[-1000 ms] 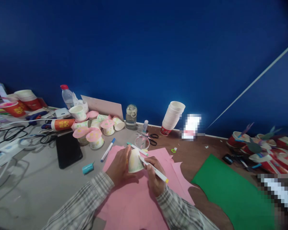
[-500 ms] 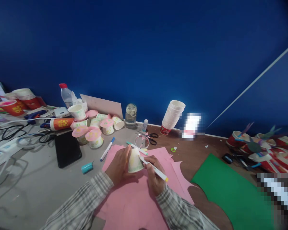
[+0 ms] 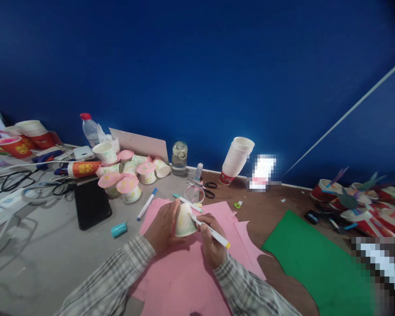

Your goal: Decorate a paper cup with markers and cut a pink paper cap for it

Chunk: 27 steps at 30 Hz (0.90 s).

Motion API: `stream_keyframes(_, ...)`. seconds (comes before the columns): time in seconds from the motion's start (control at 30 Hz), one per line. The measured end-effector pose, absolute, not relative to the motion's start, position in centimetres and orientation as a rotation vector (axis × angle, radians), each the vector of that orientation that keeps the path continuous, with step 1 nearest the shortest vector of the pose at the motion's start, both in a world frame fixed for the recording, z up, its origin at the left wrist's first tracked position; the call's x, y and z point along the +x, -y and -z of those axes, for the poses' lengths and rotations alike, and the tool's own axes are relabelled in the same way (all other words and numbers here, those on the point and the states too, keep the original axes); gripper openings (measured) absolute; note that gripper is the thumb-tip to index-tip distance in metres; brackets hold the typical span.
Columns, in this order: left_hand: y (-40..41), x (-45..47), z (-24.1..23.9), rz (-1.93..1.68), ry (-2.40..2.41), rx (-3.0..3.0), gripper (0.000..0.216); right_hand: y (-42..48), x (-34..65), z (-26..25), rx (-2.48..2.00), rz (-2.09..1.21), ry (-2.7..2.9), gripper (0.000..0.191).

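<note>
Head view: the right hand [image 3: 213, 246] grips a slim white plastic marker [image 3: 217, 237] slanting away leftward, its tip at the right flank of an upturned, yellow-tinted white paper cup [image 3: 184, 223]. The left hand [image 3: 162, 226] clasps the cup's opposite side, well short of the worktop's [image 3: 59, 267] back edge.

Paper cup [image 3: 185, 222] — left side hidden behind left hand [image 3: 162, 226], green sheet [image 3: 325, 263] — cut off below, bright panel [image 3: 263, 170] blurred

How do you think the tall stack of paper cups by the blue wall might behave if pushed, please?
The stack would probably tip easily: it is tall, narrow at the base and appears to lean. It is likely light, as the cups look like paper. Being nested, they may separate if it falls.
</note>
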<state>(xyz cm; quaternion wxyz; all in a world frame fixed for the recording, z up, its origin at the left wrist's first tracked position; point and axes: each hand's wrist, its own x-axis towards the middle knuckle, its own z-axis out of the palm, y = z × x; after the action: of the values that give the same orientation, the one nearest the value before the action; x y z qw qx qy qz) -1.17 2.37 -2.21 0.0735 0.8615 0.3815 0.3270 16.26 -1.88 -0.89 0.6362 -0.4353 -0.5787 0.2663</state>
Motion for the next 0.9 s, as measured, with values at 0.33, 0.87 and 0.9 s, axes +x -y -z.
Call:
stream_keyframes(0.33, -2.47, -0.95, 2.10, -1.057, -1.133, 2.617, 0.107, 2.29, 16.17, 1.10, -1.009, -0.629, 1.269, 0.021)
stream_keyframes(0.87, -2.50, -1.19, 2.11, -0.990, -1.133, 2.619, 0.110, 1.81, 16.22, 1.46, -1.042, -0.634, 1.264, 0.018)
stream_keyframes(0.9, -2.46, -1.17, 2.05, -1.008, -1.124, 2.620, 0.108, 1.88, 16.22, 1.41, -1.042, -0.635, 1.268, 0.018)
